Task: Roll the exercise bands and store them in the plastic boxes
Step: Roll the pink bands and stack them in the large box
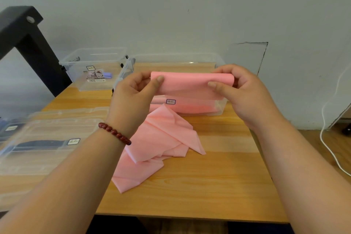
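- Wooden table: spreads below both forearms and carries everything here.
- Black frame: slanted post, far out past the left hand, against the wall.
- Lidded clear box: flat on the table, outboard of the left forearm. A dark band shows through it.
- Open clear plastic box: stands just behind the two hands. Pink rolls lie inside, seen through its near wall below the hands.
- Second open clear box: beyond the left hand and further left, next to the first. A small purple roll sits inside.
- Pink exercise band: the rolled upper part is stretched level between the two hands, raised off the table in front of the open box. The loose tail hangs down and lies crumpled on the table between the forearms.
- Left hand: pinches the roll's left end, thumb on the near face, fingers curled behind.
- Right hand: pinches the right end the same way, thumb forward, fingers wrapped at the back.
- White cable: trails down the wall to the floor, out past the right forearm.
- Red bead bracelet: round the left wrist.
- Label sticker: on the near wall of the box, just under the held roll.
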